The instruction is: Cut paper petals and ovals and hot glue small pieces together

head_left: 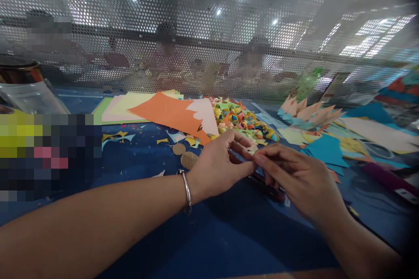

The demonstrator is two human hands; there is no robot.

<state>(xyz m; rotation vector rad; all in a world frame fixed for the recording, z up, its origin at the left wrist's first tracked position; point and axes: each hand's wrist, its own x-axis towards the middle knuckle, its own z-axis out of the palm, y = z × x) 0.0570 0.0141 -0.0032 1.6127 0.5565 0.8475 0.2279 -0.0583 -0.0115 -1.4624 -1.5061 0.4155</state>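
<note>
My left hand (218, 165), a silver bangle (187, 189) on its wrist, is closed with its thumb and curled fingers near my right hand's fingertips. My right hand (294, 174) makes a pinch right against the left thumb tip. Whatever lies between the fingers is too small or too hidden to make out. Under the hands, partly covered, is a dark red item with a loop-like end (276, 192), resting on the blue tabletop (229, 244). Just beyond my fingers spreads a heap of small folded colourful paper pieces (234, 115).
Orange paper with a jagged cut edge (163, 111) lies over a stack of pale sheets (121, 109). Two brown discs (190, 160) and scraps lie nearby. Pointed folded paper (307, 115), blue sheets (324, 152) and a purple tool (389, 181) are at right. A perforated screen (203, 61) stands behind.
</note>
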